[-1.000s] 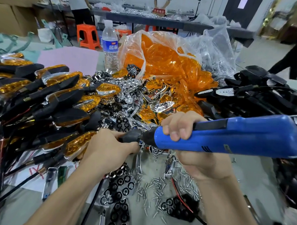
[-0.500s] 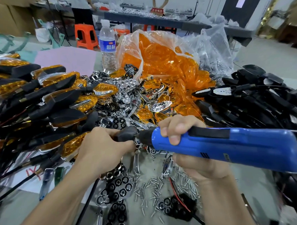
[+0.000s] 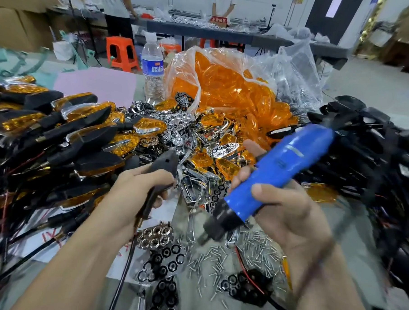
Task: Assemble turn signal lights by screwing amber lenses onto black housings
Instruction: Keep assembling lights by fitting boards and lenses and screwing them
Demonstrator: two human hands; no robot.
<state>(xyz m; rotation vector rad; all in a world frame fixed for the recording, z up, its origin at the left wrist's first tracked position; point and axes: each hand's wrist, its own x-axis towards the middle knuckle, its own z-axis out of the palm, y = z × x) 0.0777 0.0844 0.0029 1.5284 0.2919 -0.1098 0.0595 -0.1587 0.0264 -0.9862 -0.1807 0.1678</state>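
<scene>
The blue screwdriver [image 3: 280, 172] is smeared by motion, and its bit, towards 6 o'clock, cannot be made out. The stem of the black housing [image 3: 165, 163] is covered by the left grip [image 3: 136, 189]; its lens side is not shown. At 3 o'clock the pile of housings [image 3: 381, 167] is blurred and cut by the edge.

I have one view only: the head camera, worn by the person, facing forward and down over the worktable [image 3: 354, 231]. It sits close above the forearms, with the left hand [image 3: 136, 189] and right hand [image 3: 285, 212] just below mid-frame, while its wide angle reaches the far bench [image 3: 262, 39] across the room.
</scene>
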